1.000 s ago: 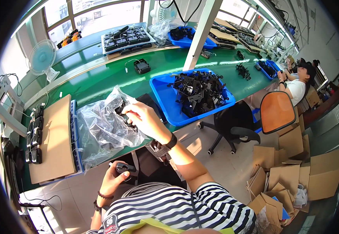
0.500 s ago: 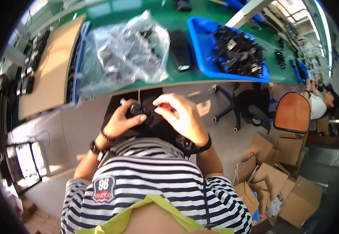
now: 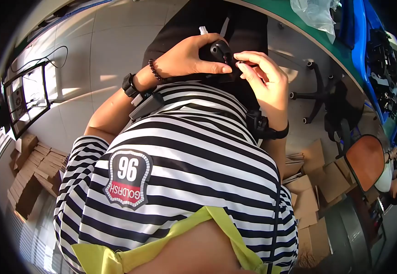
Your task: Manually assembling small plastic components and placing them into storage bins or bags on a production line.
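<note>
My left hand (image 3: 182,59) is closed round a black rounded plastic part (image 3: 218,49), thumb stretched along its near side. A small white piece (image 3: 202,30) sticks up behind the fingers. Just to the right, my right hand (image 3: 266,75) has thumb and forefinger pinched together, close to the part's right side. A tiny dark thing seems to sit at those fingertips, too small to name. Both hands are above my lap, in front of the striped shirt. Much of the black part is hidden by my left hand and merges with the dark trousers.
The green workbench (image 3: 317,34) curves along the upper right, with a clear plastic bag (image 3: 316,13) and a blue tray (image 3: 359,50) of black parts. On the right are a wheeled chair base (image 3: 315,93), an orange chair back (image 3: 365,162), cardboard boxes (image 3: 331,182) and another person (image 3: 386,178).
The view has swung so the bench sits at the upper right. My right hand's thumb and forefinger have closed together and come nearer the black part, which stays in my left hand.
</note>
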Demonstrator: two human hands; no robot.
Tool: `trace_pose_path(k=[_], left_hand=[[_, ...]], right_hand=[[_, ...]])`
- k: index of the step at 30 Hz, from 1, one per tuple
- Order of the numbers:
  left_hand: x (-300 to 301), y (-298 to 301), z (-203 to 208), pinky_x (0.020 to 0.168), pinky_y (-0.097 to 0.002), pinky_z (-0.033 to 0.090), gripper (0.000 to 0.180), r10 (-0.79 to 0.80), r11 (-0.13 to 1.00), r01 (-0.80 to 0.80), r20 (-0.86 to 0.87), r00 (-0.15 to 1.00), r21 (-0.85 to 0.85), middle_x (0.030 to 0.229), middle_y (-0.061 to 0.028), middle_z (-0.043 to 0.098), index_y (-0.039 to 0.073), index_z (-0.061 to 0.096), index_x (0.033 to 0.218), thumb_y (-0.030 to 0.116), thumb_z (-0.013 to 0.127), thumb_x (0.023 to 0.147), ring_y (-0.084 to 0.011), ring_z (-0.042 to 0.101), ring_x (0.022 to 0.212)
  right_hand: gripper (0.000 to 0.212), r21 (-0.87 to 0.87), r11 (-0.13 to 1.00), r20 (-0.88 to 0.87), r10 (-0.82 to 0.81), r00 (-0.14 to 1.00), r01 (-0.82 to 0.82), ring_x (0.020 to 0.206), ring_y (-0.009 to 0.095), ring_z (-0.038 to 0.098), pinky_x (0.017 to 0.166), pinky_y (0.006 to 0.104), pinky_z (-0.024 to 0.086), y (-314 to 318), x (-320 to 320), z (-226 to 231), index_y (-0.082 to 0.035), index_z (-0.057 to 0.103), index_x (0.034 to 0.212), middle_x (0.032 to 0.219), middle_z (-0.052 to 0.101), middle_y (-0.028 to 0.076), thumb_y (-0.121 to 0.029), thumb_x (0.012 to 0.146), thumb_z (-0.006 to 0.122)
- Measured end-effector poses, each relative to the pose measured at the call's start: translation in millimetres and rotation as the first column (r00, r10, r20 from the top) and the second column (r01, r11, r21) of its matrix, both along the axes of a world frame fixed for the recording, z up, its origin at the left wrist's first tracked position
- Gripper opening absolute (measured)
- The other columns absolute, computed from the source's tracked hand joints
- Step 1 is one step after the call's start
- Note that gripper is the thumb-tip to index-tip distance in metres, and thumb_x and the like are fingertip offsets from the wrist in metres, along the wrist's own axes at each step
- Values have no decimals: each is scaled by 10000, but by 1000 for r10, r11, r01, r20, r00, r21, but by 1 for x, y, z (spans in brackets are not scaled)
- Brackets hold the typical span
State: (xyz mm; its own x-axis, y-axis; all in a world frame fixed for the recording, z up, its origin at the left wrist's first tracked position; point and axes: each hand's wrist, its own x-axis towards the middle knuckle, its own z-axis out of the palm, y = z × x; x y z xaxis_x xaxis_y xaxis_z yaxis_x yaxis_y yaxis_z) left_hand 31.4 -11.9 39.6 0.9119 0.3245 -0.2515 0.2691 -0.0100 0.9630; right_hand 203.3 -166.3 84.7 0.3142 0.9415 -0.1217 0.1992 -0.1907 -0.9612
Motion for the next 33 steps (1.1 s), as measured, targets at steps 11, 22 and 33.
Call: trace_pose_path(k=[11, 22, 33], left_hand=[[-4, 5, -1, 907, -308, 497, 611, 28, 992, -24, -29, 999, 123, 1021, -112, 687, 9, 619, 1204, 396, 862, 799, -197, 648, 965], [3, 15, -21, 895, -335, 495, 534, -24, 985, 21, 19, 1000, 173, 1010, -129, 678, 2, 627, 1167, 292, 856, 781, -214, 646, 960], [9, 10, -9, 921, -324, 499, 560, 30, 998, -32, 39, 999, 61, 1052, -139, 703, -5, 639, 1192, 321, 858, 792, -195, 657, 988]], right_hand=[[194, 63, 991, 226, 101, 969, -118, 862, 157, 652, 740, 278, 541, 21, -4, -8, -5, 696, 1085, 1046, 647, 86, 14, 891, 698], [136, 44, 982, 404, 148, 903, -181, 902, 331, 627, 803, 410, 513, 30, -2, -15, -29, 648, 1018, 976, 615, 121, -81, 899, 686], [231, 147, 948, 668, 115, 735, -282, 963, 354, 611, 838, 436, 504, 31, -6, -32, 5, 546, 1045, 1013, 595, 177, -204, 965, 606]])
